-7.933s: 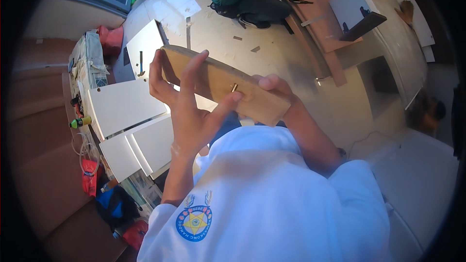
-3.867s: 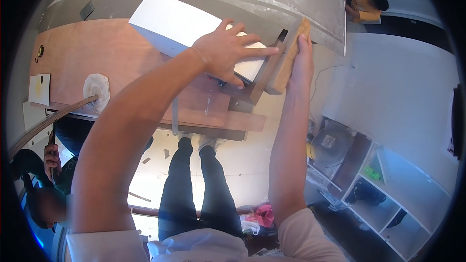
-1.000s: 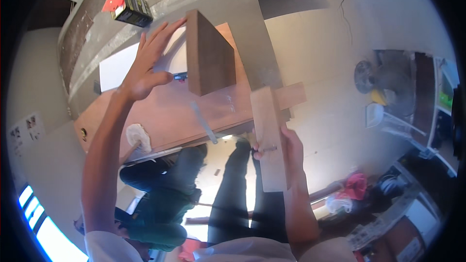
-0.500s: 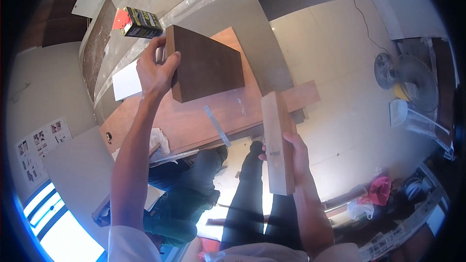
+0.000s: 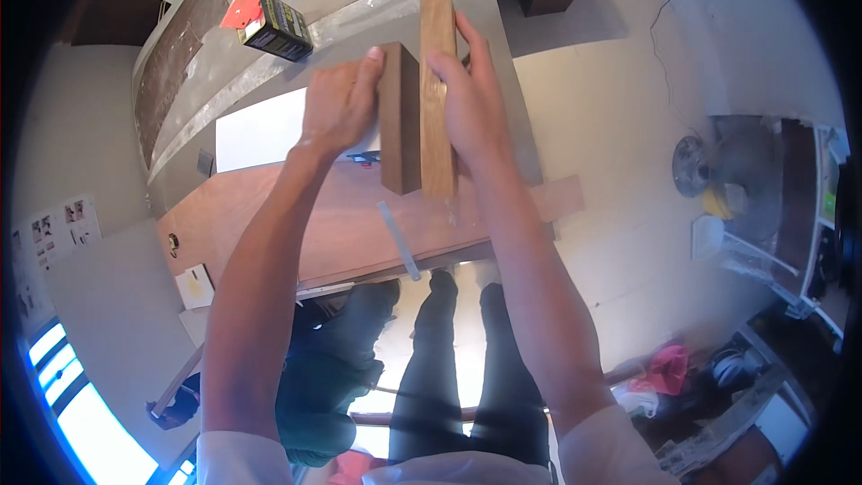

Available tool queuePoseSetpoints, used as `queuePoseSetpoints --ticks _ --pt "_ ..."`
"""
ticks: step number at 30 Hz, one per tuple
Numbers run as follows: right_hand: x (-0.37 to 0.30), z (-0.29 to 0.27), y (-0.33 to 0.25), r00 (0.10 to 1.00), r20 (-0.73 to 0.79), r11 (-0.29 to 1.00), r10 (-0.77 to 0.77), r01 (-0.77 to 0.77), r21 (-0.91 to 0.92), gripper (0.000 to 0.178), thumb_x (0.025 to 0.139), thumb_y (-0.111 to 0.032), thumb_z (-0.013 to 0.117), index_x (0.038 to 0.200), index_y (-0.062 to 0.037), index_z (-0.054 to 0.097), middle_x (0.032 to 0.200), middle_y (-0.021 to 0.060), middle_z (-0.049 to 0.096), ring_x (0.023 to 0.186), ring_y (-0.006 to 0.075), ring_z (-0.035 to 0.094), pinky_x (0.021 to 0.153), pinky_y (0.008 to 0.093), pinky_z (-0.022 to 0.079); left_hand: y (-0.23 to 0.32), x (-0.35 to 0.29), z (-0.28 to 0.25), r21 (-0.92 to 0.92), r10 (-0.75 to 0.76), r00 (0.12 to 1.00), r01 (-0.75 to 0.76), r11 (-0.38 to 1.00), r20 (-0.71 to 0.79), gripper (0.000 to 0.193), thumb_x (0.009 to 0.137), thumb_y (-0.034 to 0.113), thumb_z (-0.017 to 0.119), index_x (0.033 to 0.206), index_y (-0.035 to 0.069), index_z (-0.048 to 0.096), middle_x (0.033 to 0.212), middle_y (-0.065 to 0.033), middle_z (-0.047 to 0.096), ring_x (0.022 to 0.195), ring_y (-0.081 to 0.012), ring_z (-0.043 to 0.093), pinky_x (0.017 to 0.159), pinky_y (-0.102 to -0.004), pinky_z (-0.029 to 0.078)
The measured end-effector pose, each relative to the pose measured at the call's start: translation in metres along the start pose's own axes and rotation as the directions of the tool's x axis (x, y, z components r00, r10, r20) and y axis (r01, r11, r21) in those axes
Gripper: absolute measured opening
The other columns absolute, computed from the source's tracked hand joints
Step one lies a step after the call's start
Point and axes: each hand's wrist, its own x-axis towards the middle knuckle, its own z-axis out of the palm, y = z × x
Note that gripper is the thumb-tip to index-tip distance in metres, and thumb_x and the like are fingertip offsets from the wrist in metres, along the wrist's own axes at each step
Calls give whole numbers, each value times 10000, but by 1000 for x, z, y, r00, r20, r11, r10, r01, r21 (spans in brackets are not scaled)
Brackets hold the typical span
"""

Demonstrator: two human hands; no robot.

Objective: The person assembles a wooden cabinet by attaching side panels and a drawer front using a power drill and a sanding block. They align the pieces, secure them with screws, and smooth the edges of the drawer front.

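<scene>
**Ben:** Up above the long reddish-brown board [image 5: 296, 224], see? Two hands are holding two bits of wood side by side.

**Mia:** Which hand has which?

**Ben:** The left hand [image 5: 337, 108] has the dark brown block [image 5: 400, 121]. Its fingers are closed around the block's far side, and one fingertip sticks up over the top corner. The right hand [image 5: 471, 103] has the light wooden plank [image 5: 437, 81]. Its fingers lie flat along the plank's outer side and press it.

**Mia:** Are the two pieces touching?

**Ben:** They look pushed right together, face to face. I can't see a gap.

**Mia:** Which way do they point?

**Ben:** Both run the same way, away from the person and up past the reddish-brown board. The plank is the longer one. Its far end pokes out well past the fingertips, and its near end hangs just over the board. The block is shorter. Its near end is almost level with the plank's near end.

**Mia:** Which hand is closer to the plank?

**Ben:** The right one. It's on it. The left hand only reaches the plank through the block.

**Mia:** What else is around?

**Ben:** A white sheet [image 5: 260, 130] lies just beside the board, near the left hand. A little printed box [image 5: 274, 22] sits further off on the grey ledge [image 5: 377, 9]. A thin pale stick [image 5: 398, 240] lies on the board, near the pieces.
</scene>
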Motion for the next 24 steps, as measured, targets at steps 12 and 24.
queuePoseSetpoints --ticks 12,24 --pt "45 38 -9 998 -1 994 -69 69 -87 670 1041 -242 570 1654 -52 377 1484 194 564 1288 247 596 1087 362 485 9 -5 -4 -42 -10 998 8 999 -54 516 1136 400 360 1014 120 776 863 -206 762 850 -439 727 834 -590 495" --pt "30 48 -21 1000 11 949 -22 24 -315 675 1079 -309 466 1689 -80 288 1578 184 493 1404 259 532 1169 386 426 6 -3 -8 -30 -12 998 14 999 65 652 1144 453 309 863 139 807 754 -129 747 752 -328 716 890 -515 420"
